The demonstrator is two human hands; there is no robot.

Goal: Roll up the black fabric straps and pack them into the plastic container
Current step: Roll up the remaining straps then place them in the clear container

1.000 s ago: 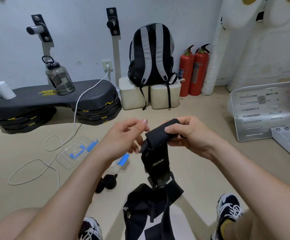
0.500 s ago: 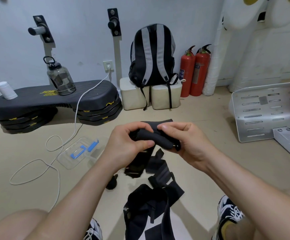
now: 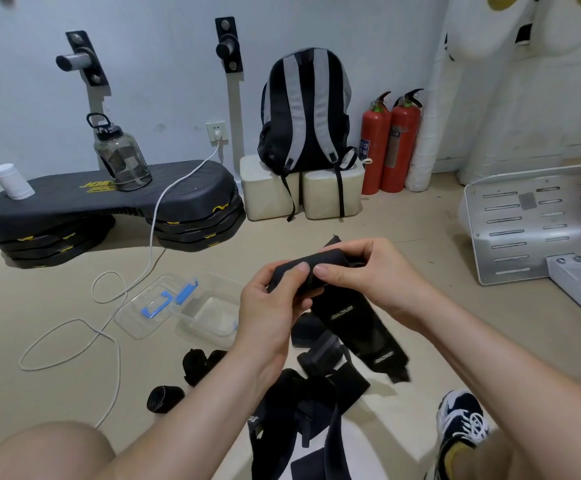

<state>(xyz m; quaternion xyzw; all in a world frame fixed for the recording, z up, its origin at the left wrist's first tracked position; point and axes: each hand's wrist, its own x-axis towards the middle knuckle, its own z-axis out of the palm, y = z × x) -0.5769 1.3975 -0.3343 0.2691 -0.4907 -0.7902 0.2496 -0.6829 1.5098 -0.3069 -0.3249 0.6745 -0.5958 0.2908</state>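
My left hand [image 3: 271, 308] and right hand [image 3: 372, 277] both pinch a black strap [image 3: 322, 262] above the floor [image 3: 420, 244]; its rolled end lies crosswise, its tail hangs down-right, near the open container [image 3: 213, 316].

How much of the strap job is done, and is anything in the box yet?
Not much yet. Some rolled straps lie on the floor, not packed, and the plastic container looks empty. The left hand and right hand grip a strap that is partly rolled, its tail hanging. A loose pile waits unrolled.
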